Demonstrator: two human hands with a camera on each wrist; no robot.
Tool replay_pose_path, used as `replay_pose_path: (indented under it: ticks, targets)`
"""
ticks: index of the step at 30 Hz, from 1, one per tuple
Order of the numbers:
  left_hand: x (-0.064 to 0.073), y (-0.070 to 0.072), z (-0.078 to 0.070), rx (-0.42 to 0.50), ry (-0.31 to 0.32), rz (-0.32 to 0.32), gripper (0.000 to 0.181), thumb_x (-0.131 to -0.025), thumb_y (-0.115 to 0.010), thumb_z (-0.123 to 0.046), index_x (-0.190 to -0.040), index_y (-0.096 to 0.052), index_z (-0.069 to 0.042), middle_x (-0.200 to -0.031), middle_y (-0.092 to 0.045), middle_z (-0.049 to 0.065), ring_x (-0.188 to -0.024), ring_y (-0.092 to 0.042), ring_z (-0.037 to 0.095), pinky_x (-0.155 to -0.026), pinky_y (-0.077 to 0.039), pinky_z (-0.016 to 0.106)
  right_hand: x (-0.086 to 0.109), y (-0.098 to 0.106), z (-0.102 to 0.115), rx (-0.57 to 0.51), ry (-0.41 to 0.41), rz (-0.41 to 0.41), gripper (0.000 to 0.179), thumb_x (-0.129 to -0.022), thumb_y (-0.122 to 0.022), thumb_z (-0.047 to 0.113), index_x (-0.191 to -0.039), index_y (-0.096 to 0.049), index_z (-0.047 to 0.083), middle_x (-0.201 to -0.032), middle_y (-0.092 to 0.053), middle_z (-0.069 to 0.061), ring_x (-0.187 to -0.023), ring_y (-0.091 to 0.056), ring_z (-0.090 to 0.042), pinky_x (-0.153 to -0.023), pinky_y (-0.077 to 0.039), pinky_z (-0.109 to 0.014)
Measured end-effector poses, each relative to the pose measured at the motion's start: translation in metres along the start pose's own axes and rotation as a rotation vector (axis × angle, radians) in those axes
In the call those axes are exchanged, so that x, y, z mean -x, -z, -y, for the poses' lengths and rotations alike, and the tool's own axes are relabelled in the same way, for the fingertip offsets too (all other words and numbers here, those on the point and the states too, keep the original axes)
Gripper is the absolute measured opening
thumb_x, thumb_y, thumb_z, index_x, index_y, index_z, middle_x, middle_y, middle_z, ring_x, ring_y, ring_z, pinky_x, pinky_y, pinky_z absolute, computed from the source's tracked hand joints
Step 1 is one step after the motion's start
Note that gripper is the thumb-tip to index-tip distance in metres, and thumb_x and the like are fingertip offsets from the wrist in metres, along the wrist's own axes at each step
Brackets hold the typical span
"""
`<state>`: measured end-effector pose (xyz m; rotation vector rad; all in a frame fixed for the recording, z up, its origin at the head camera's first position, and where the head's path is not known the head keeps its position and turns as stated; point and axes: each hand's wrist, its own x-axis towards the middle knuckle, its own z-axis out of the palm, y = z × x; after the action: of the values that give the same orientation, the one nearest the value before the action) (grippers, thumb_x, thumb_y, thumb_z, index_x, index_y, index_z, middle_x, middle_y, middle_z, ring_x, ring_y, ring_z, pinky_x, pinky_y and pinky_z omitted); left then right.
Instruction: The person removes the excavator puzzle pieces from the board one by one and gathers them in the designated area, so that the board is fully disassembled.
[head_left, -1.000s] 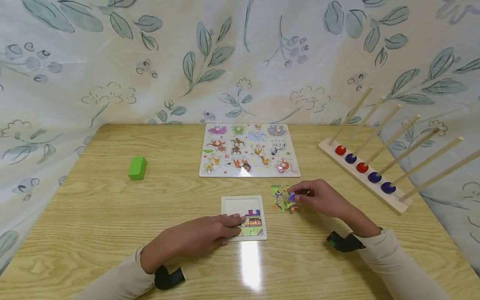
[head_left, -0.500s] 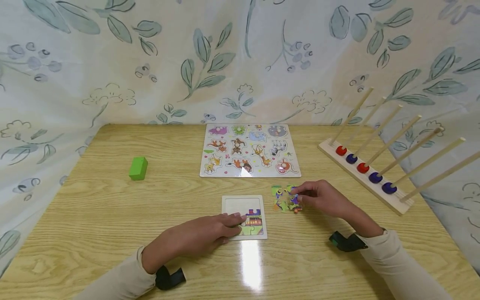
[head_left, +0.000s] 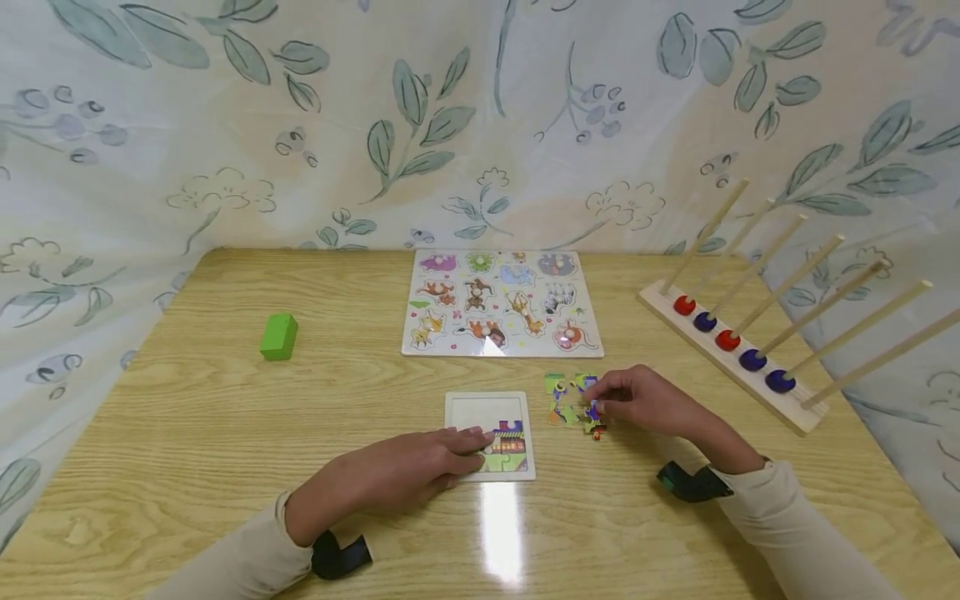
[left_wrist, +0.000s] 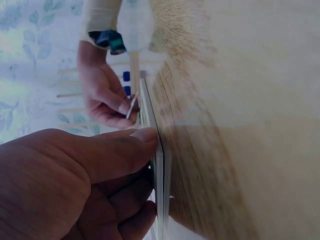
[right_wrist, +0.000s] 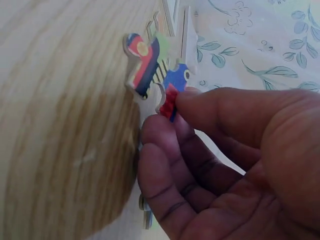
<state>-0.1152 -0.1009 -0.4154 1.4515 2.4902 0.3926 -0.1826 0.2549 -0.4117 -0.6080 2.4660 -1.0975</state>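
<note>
Cream tray [head_left: 480,409], head view: fitted pieces [head_left: 513,447] at lower right; upper area unfilled; lower left hidden by the left hand [head_left: 408,468]. Loose pieces [head_left: 567,416] lie right of the tray, by the right hand [head_left: 651,402]. Left wrist view: thumb presses the tray, unclamped. Right wrist view: digits clamped on one piece [right_wrist: 175,79], not yet fitted. No writing legible.

- Here's the square jigsaw tray [head_left: 530,417], pale-rimmed, flat on the tabletop [head_left: 360,358], the left hand's grip [head_left: 401,468] resting over its lower left.
- Inside, fitted pieces [head_left: 510,450] fill the lower right, red and purple above green.
- Loose pieces [head_left: 567,416], green and multicoloured, cluster just right of it.
- And the held piece [right_wrist: 174,81], red, blue and yellow, sits pinched and tilted in the right hand's grip [head_left: 648,402]!
</note>
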Motion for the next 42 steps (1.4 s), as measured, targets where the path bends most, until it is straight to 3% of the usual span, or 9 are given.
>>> replay_pose_path:
  ticks: [20,26,30,36,42]
  targets:
    - [-0.001,0.003,-0.003,0.022,0.024,0.024,0.034,-0.101,-0.053,-0.013,-0.134,-0.060,-0.009,-0.150,-0.042,0.005,-0.137,-0.039,0.018,-0.107,-0.036,0.030,-0.003,0.009,0.002,0.093,0.082,-0.008,0.016,-0.091,-0.065,0.001,-0.104,-0.073,-0.001,-0.101,-0.070,-0.006,-0.082,-0.056,-0.013,-0.069,-0.049,-0.024]
    - [-0.002,0.003,-0.003,0.030,0.024,0.021,0.034,-0.102,-0.053,-0.014,-0.134,-0.061,-0.009,-0.150,-0.042,0.005,-0.137,-0.038,0.018,-0.107,-0.036,0.031,-0.007,0.003,0.007,0.073,0.055,0.005,0.016,-0.092,-0.063,0.002,-0.104,-0.074,0.001,-0.101,-0.070,-0.005,-0.080,-0.059,-0.014,-0.068,-0.050,-0.024]
    - [-0.002,0.003,-0.003,0.034,0.027,0.027,0.034,-0.102,-0.052,-0.014,-0.134,-0.060,-0.010,-0.150,-0.042,0.004,-0.137,-0.037,0.018,-0.108,-0.036,0.031,-0.009,-0.003,0.012,0.036,0.080,0.025,0.017,-0.093,-0.063,0.002,-0.106,-0.074,0.000,-0.101,-0.071,-0.007,-0.077,-0.058,-0.013,-0.063,-0.048,-0.022]
    - [-0.002,0.003,-0.002,0.036,0.029,0.037,0.034,-0.102,-0.052,-0.014,-0.134,-0.060,-0.011,-0.150,-0.041,0.004,-0.137,-0.037,0.017,-0.107,-0.037,0.031,-0.014,-0.016,0.022,-0.027,0.110,0.073,0.018,-0.094,-0.062,0.001,-0.108,-0.072,-0.002,-0.103,-0.071,-0.008,-0.087,-0.064,-0.013,-0.070,-0.053,-0.023]
    - [-0.002,0.003,-0.002,0.046,0.021,0.029,0.033,-0.101,-0.053,-0.013,-0.133,-0.061,-0.010,-0.149,-0.043,0.003,-0.137,-0.037,0.016,-0.107,-0.036,0.031,-0.019,-0.029,0.032,-0.021,0.125,0.097,0.020,-0.094,-0.063,0.004,-0.111,-0.072,0.000,-0.104,-0.072,-0.006,-0.063,-0.056,-0.009,-0.053,-0.045,-0.022]
